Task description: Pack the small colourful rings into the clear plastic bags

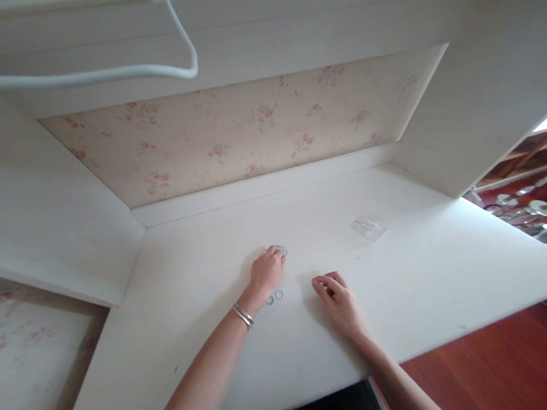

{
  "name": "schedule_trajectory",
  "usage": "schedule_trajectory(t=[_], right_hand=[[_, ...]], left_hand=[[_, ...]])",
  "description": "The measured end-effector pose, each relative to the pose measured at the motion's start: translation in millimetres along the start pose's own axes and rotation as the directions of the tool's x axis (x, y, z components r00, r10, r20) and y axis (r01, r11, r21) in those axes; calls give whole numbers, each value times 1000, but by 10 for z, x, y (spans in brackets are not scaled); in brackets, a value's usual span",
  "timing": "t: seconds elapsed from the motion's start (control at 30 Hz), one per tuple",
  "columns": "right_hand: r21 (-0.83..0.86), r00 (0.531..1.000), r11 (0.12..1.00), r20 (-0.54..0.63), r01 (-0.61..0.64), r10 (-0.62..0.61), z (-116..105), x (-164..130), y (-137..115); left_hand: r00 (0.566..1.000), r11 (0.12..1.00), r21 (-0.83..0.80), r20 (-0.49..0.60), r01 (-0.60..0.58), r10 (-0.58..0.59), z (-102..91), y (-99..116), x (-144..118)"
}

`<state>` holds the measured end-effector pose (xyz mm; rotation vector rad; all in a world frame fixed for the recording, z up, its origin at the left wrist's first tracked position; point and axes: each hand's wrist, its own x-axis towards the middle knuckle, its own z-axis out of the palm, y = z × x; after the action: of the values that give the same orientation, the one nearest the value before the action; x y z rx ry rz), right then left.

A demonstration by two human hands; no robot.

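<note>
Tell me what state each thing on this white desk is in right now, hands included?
Left hand: palm down on the desk, fingers touching a small cluster of metal rings.
Right hand: resting on the desk, fingers curled; whether it holds anything cannot be told.
Two loose rings: flat, side by side beside the left wrist.
Clear plastic bag: lying flat, untouched.
Bracelet: on the left wrist.
White desk: mostly bare.

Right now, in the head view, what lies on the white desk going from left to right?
Bracelet → left hand → two small rings → right hand → clear plastic bag.
</note>
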<state>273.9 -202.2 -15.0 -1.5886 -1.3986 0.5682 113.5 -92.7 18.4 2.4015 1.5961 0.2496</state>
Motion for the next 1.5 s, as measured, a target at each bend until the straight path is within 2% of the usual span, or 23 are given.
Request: schedule_trajectory(t=[0.2,0.33,0.47,0.57,0.73,0.97,1.3,1.4,1.5], right_hand=[[3,1000,1000,1,3,-3,6,-10,-1],[0,1000,1000,0,-11,11,10,-11,14],[-4,1000,1000,21,-18,18,16,-15,22],[-11,1000,1000,21,-16,16,20,-18,12],[-12,1000,1000,5,-11,11,19,-16,4],[-10,999,999,30,-37,37,17,-12,6],[-34,998,998,21,-54,55,30,-17,-7],[-69,997,996,57,-52,56,68,39,-22],[-140,991,990,133,9,9,128,175,-77]], left_hand=[[998,998,-18,4,-55,55,-81,4,-123],[997,995,-55,8,-82,83,-151,-31,-386],[994,996,-14,70,-87,88,-166,-57,-665],[987,993,20,115,-115,112,-150,-66,-781],[981,990,41,144,-133,126,-124,-69,-834],[987,990,78,115,-121,112,-177,-53,-891],[982,986,92,140,-141,128,-147,-10,-912],[980,982,92,125,-164,152,-142,-21,-930],[981,981,92,109,-170,159,-129,-30,-945]])
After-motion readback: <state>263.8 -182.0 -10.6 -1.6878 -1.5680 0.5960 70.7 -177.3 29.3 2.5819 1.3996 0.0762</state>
